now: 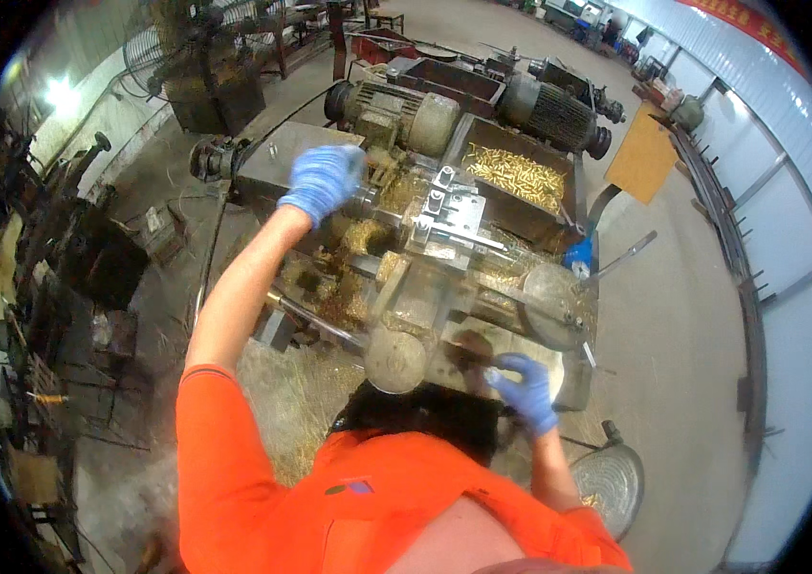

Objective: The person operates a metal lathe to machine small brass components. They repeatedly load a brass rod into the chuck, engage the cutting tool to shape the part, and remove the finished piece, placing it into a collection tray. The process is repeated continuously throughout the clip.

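Observation:
My left hand (322, 182), in a blue knit glove, is raised over the left part of a small metal-turning machine, beside its flat metal cover (277, 158). Its fingers look curled and are partly blurred; whatever they may hold is hidden. Near the machine's front right, my right hand (526, 390), gloved the same way, closes its thumb and fingers around a small pale knob-like end (492, 377). Between the hands lies a tool slide (449, 225) with bright clamping blocks, strewn with brass-coloured chips. A round metal disc (395, 362) sits at the slide's near end.
Behind the slide, a metal tray (573, 196) holds many small brass pieces (516, 177). Two motors (554, 115) stand at the back. A long lever (621, 256) juts out rightward. A round pan (612, 483) is low at right. A fan (153, 57) stands far left.

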A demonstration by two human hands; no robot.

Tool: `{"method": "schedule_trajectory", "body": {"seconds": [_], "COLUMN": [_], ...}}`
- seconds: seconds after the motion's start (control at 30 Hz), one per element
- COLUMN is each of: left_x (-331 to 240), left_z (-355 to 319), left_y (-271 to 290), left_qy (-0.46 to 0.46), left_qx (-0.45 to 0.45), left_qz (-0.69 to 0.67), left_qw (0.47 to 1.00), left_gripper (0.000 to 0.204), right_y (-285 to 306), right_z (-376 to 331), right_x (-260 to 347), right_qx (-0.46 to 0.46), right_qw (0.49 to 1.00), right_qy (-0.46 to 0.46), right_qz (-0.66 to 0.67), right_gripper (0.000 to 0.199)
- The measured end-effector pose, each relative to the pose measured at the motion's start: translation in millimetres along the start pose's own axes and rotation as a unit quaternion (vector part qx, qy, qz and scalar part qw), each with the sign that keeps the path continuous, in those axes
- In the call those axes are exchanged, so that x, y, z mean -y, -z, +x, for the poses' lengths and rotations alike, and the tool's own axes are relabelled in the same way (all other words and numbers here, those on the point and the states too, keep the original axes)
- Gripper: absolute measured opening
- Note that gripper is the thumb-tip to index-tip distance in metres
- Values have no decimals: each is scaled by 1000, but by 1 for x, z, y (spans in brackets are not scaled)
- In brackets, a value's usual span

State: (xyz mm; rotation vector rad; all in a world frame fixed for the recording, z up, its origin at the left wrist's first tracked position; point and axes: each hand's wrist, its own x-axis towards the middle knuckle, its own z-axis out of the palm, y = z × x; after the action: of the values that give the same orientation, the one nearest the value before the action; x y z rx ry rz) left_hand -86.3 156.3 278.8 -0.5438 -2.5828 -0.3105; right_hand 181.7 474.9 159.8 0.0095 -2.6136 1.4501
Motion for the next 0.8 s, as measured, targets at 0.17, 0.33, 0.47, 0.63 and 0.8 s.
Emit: {"method": "schedule_trajectory", "body": {"seconds": [0.17, 0.33, 0.47, 0.63, 0.8], "left_x": [-38, -47, -47, -40, -41], "left_z": [-10, -29, -36, -33, -1], "left_y": [-33, -70, -68, -69, -71], "left_qy": [14, 6, -19, -23, -25], "left_qx": [30, 43, 92, 101, 20], "left_qz": [-38, -60, -40, -35, -58], "left_qw": [999, 997, 995, 994, 998], "left_gripper": [19, 19, 16, 16, 20], "right_y": [-1, 1, -1, -1, 4], "right_z": [1, -2, -8, -7, -6], "right_x": [8, 1, 4, 2, 3], "right_qx": [9, 5, 7, 14, -3], "right_qw": [1000, 1000, 998, 997, 1000], "right_qy": [1, -16, -68, -73, -29], "right_qz": [-2, -15, -3, 8, -10], "right_gripper": [27, 28, 27, 27, 25]}}
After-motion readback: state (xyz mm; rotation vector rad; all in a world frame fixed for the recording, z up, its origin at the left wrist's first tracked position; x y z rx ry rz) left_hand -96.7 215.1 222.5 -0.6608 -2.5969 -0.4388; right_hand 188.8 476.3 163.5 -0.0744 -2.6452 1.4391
